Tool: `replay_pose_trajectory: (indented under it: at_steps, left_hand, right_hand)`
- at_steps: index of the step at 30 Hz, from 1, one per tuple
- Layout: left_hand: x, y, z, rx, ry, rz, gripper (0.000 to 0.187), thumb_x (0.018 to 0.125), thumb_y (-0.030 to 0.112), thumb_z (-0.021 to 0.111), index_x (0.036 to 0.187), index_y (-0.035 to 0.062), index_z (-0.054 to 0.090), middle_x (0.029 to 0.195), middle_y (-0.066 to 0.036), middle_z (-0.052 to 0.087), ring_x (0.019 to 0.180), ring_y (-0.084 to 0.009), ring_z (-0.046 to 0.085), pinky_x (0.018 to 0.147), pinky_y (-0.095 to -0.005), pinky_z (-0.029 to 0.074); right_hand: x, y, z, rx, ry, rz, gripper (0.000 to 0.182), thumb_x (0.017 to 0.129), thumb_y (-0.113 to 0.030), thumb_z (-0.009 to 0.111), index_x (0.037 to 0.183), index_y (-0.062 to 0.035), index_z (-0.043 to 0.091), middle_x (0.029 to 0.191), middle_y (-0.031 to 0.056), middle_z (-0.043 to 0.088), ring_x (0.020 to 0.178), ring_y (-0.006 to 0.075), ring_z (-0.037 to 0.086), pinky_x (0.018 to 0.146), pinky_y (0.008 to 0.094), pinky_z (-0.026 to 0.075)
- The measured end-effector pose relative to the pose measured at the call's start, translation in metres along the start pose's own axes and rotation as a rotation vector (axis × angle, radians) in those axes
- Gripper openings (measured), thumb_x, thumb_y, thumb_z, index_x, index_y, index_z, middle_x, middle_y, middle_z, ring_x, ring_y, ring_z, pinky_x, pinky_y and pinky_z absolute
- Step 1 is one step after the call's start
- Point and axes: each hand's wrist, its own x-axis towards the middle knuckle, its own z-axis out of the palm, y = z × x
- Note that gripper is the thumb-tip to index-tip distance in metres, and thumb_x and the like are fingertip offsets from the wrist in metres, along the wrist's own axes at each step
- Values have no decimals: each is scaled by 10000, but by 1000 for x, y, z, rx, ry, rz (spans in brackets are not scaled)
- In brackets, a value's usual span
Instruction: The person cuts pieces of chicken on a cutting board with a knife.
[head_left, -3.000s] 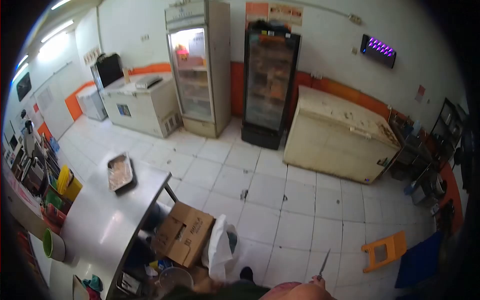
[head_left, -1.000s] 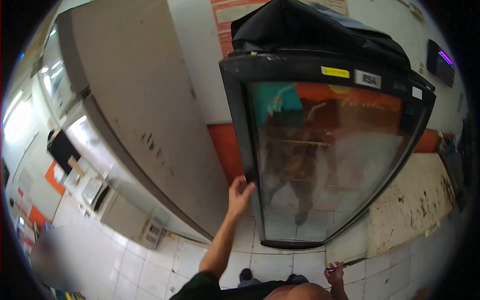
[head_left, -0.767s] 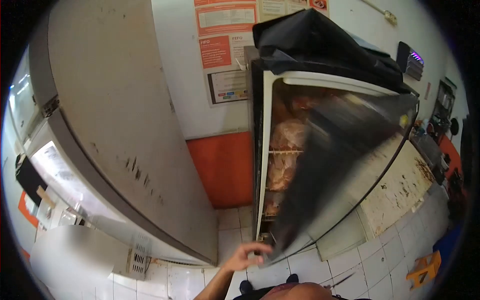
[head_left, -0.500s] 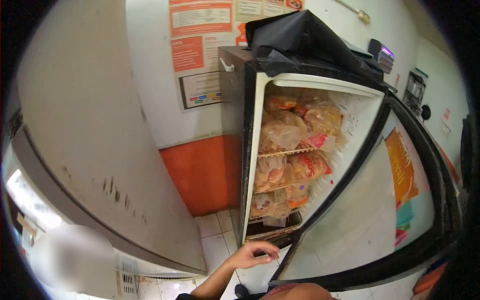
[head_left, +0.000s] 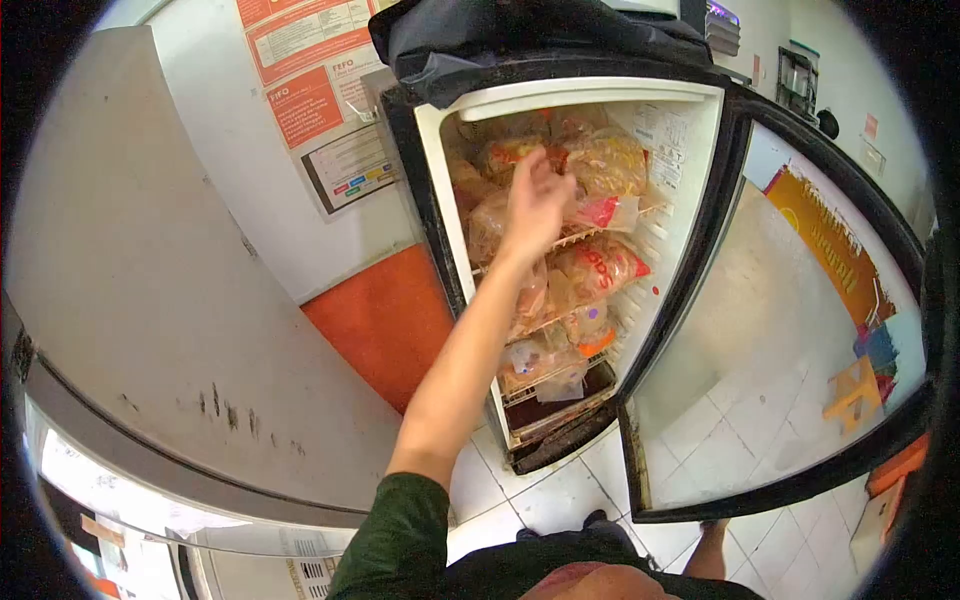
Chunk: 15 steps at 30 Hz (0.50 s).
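My left hand [head_left: 540, 195] reaches into the upper part of an upright fridge [head_left: 432, 180], its fingers loosely bent and apart, with nothing seen in them. It overlaps the clear plastic bags of food on the top shelf. Closest to its fingertips is a bag with red and yellow print [head_left: 510, 152]; a bag of yellowish pieces [head_left: 612, 168] lies just to the right. Below the hand, a bag with red lettering [head_left: 600, 268] rests on the middle shelf. Part of my right forearm [head_left: 706, 552] shows under the door's lower edge, and its fingers are hidden.
The fridge's glass door [head_left: 715, 300] stands swung out to the right. A large grey cabinet [head_left: 200, 300] rises close on the left. Black plastic sheeting [head_left: 540, 40] drapes over the fridge top. Orange and white notices [head_left: 305, 105] hang on the wall. White tiles [head_left: 560, 495] cover the floor.
My left hand has moved up from below the fridge's front to its top shelf. The view has shifted nearer to the fridge, and my right forearm has come into sight.
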Motion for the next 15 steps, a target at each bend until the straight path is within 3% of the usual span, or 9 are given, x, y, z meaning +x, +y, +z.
replay_pose_trajectory:
  at_steps: [1, 2, 3, 4, 5, 6, 7, 9, 15]
  left_hand:
    - [28, -8, 5, 105, 54, 39, 673, 887, 211, 658, 1421, 1, 306, 1268, -217, 552, 1196, -282, 538, 988, -357, 442]
    - [61, -24, 5, 230, 106, 36, 624, 903, 254, 629, 1409, 12, 356, 1277, -222, 555, 1198, -285, 538, 1007, -363, 426]
    - [98, -43, 6, 356, 161, 30, 584, 919, 296, 599, 1397, 22, 406, 1285, -226, 557, 1200, -288, 539, 1025, -370, 409]
    - [138, -64, 0, 610, 85, -19, 600, 865, 315, 629, 1362, 33, 447, 1281, -210, 560, 1151, -299, 560, 1006, -360, 421]
    - [165, -71, -8, 864, 6, -73, 616, 810, 334, 659, 1326, 43, 488, 1277, -195, 562, 1102, -309, 581, 986, -350, 432]
    - [151, -22, -12, 928, -297, -374, 668, 778, 410, 683, 1318, 57, 508, 1342, -158, 531, 1194, -285, 546, 1025, -350, 403]
    - [184, -51, -17, 865, -388, -512, 708, 736, 444, 724, 1305, 72, 527, 1333, -177, 532, 1259, -321, 491, 1052, -372, 382]
    - [215, -90, -18, 908, -354, -453, 703, 744, 448, 714, 1308, 74, 525, 1337, -177, 529, 1263, -321, 486, 1055, -374, 376]
    - [245, -121, -26, 1083, -192, -125, 676, 793, 476, 655, 1327, 85, 512, 1360, -175, 509, 1284, -322, 459, 1079, -382, 345]
  right_hand:
    - [21, 38, -14, 314, -35, -208, 538, 868, -476, 579, 1227, -78, 542, 1018, 85, 627, 898, 263, 616, 756, 422, 545]
    - [18, 35, -8, 372, 146, -36, 563, 841, -477, 615, 1215, -61, 546, 1043, 102, 632, 870, 265, 614, 710, 429, 547]
    - [-13, 6, 19, 240, 255, 17, 546, 832, -500, 610, 1163, -66, 582, 1021, 94, 646, 835, 258, 609, 633, 417, 539]
    - [2, 30, 9, 414, 420, 80, 498, 841, -511, 587, 1107, -91, 618, 984, 88, 649, 811, 253, 602, 607, 406, 529]
    - [-1, 46, 0, 363, 384, 26, 475, 853, -519, 557, 1087, -113, 636, 999, 94, 649, 799, 257, 602, 592, 380, 521]
    - [44, 115, -60, 370, 340, 103, 503, 859, -543, 527, 1128, -130, 625, 1050, 73, 647, 857, 263, 596, 667, 383, 509]
    - [41, 90, -46, 379, 329, 103, 503, 859, -543, 527, 1128, -130, 625, 1050, 73, 647, 857, 263, 596, 667, 383, 509]
    - [48, 60, 9, 391, 306, 119, 501, 858, -539, 531, 1131, -129, 622, 1049, 73, 646, 856, 261, 596, 665, 384, 509]
    - [125, 42, 108, 441, 224, 171, 497, 855, -527, 543, 1139, -127, 615, 1046, 70, 644, 853, 255, 596, 661, 385, 510]
